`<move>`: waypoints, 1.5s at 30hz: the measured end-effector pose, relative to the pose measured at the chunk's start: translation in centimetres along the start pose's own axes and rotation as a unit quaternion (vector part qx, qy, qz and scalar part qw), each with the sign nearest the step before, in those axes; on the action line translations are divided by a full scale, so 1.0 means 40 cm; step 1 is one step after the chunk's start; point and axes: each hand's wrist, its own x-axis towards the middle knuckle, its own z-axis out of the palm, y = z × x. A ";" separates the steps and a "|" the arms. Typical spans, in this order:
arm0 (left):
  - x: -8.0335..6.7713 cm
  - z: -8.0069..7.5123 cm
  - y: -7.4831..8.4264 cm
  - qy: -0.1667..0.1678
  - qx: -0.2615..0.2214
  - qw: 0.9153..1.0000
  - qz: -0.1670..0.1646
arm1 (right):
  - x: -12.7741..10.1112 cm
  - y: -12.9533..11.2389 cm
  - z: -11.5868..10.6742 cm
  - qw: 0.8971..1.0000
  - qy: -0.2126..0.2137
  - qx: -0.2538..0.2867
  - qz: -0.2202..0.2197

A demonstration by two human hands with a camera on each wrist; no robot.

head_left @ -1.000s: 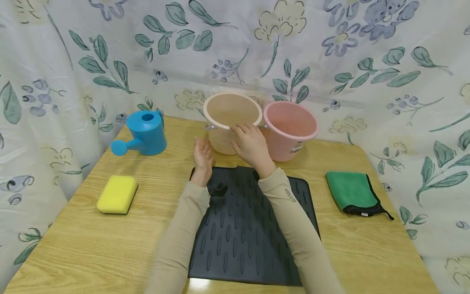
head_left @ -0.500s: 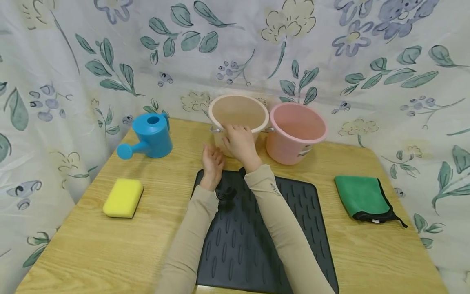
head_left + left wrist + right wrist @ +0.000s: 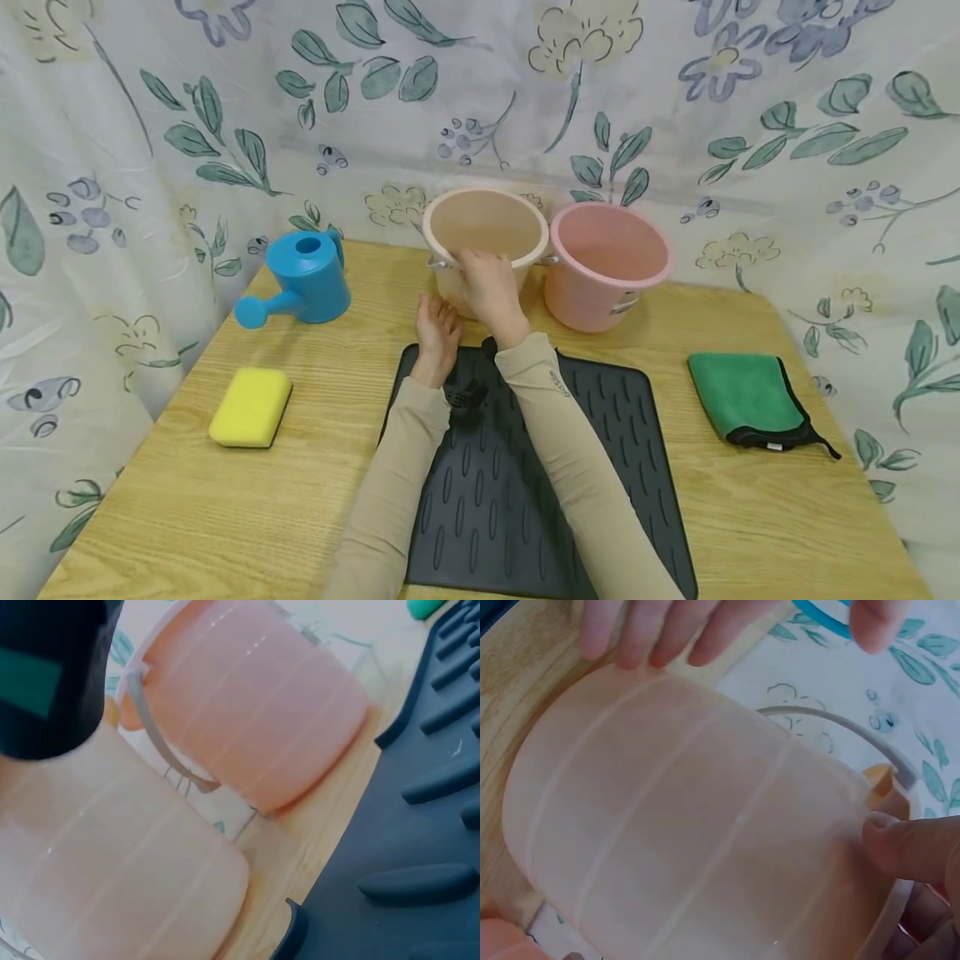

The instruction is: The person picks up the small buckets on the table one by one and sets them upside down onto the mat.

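Observation:
A beige bucket [image 3: 486, 223] stands at the back of the wooden table [image 3: 187, 500], touching a pink bucket [image 3: 609, 265] on its right. My right hand [image 3: 477, 262] grips the beige bucket's near rim. In the right wrist view its thumb [image 3: 904, 844] presses the outer wall [image 3: 690, 825] while the fingers hook inside. My left hand [image 3: 438, 322] lies with straight fingers [image 3: 652, 630] against the bucket's lower left side. The left wrist view shows the beige bucket [image 3: 112, 870] and the pink bucket [image 3: 247, 712] side by side.
A black ribbed mat [image 3: 525, 483] lies under my forearms. A blue watering can [image 3: 302, 279] stands at the back left, with a yellow sponge [image 3: 250, 408] in front of it. A folded green cloth [image 3: 750, 398] lies at the right. Flowered fabric [image 3: 150, 125] surrounds the table.
My right hand slid left along the beige bucket's rim to its near front. My left hand moved forward up to the bucket's side.

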 end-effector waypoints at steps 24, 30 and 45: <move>-0.023 0.018 0.030 -0.101 -0.185 0.977 -0.028 | -0.028 -0.032 -0.165 0.993 0.047 0.083 -0.065; -0.030 0.015 0.023 -0.108 -0.189 0.976 -0.019 | -0.052 -0.026 -0.176 0.990 0.066 0.106 -0.064; -0.067 0.055 0.046 -0.087 -0.108 0.985 0.104 | -0.088 -0.008 -0.180 0.976 0.114 0.183 -0.020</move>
